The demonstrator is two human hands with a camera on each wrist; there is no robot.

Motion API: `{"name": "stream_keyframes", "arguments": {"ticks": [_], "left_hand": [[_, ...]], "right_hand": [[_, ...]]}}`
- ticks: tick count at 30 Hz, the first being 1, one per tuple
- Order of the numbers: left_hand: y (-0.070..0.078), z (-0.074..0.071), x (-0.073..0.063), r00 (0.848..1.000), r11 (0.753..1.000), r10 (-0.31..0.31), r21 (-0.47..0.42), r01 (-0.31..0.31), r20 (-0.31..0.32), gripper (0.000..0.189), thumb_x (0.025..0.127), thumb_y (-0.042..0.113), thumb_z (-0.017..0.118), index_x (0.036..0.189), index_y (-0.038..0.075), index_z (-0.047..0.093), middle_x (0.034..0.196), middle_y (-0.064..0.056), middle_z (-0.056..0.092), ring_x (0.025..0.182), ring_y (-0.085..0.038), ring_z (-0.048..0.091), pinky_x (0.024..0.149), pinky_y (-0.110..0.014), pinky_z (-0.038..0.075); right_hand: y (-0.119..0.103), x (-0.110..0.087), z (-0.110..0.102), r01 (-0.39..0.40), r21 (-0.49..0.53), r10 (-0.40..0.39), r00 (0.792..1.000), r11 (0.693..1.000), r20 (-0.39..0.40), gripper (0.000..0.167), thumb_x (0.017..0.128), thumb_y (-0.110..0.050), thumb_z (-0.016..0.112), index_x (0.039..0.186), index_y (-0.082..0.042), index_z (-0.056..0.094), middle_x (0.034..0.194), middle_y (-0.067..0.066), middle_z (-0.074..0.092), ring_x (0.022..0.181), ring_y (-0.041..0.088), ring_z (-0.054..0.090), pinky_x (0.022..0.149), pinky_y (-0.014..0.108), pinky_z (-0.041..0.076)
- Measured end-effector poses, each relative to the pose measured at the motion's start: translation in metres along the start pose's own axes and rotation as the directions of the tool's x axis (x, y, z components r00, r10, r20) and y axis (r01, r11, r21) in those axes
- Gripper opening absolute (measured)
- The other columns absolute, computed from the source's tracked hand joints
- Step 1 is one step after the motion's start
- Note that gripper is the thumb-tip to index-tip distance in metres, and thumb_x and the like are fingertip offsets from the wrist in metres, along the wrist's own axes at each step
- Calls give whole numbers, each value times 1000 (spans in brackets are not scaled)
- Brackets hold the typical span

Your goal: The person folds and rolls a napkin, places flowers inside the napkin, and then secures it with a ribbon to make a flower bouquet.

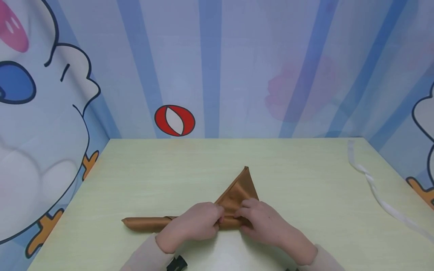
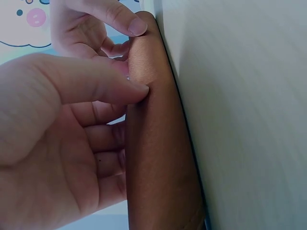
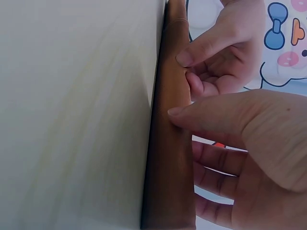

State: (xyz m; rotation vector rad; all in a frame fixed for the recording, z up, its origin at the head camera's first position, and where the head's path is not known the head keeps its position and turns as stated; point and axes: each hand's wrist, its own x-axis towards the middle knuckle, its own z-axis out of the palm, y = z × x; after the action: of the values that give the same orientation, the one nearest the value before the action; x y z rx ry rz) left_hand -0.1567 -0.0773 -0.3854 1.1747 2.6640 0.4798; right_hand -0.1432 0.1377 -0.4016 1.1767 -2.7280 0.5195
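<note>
A brown satiny cloth point(image 1: 237, 190) lies on the table, its near side rolled into a long tube and its far part a flat triangle pointing away. The rolled tube's left end point(image 1: 145, 224) tapers to a tip. My left hand point(image 1: 196, 222) grips the roll near its middle, thumb on the near side and fingers behind, as the left wrist view shows on the roll point(image 2: 158, 143). Just to the right, my right hand point(image 1: 262, 222) holds the same roll point(image 3: 170, 167) between thumb and fingers. The roll's right end is hidden behind that hand.
A white ribbon point(image 1: 381, 203), twisted near its far end, runs along the right side of the pale table point(image 1: 152, 169). Printed cartoon walls stand at the back and both sides. A small black object point(image 1: 177, 263) shows by the left sleeve.
</note>
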Motion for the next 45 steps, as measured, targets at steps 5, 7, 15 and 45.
{"name": "stream_keyframes", "arguments": {"ticks": [5,7,15,45], "left_hand": [[-1,2,-1,1000,1000,0,27,0,-16,11,76,-1,62,80,8,59,73,4,55,68,-8,48,62,-22,43],[0,2,-1,1000,999,1,32,0,-19,10,76,0,63,80,8,59,74,4,54,70,-8,48,62,-22,43],[-1,3,-2,1000,999,-6,47,7,-21,13,76,8,69,78,10,56,73,6,47,69,-8,42,60,-21,37],[4,4,-1,999,981,-32,193,29,15,14,76,10,74,82,13,62,81,8,45,76,-10,40,64,-21,33]], "right_hand": [[0,1,0,-2,-11,2,1000,1000,10,22,73,-6,78,94,-8,72,81,-7,56,76,7,49,67,23,46],[-1,1,0,-9,-12,9,1000,1000,17,22,73,-7,78,94,-8,72,82,-6,57,76,7,49,68,24,46],[-1,2,-1,-27,-18,28,999,999,30,21,74,-8,78,94,-9,72,83,-6,58,77,8,50,68,25,46],[-1,1,2,-31,-31,31,999,999,24,21,73,-9,78,93,-10,73,81,-7,59,76,8,51,68,25,46]]}}
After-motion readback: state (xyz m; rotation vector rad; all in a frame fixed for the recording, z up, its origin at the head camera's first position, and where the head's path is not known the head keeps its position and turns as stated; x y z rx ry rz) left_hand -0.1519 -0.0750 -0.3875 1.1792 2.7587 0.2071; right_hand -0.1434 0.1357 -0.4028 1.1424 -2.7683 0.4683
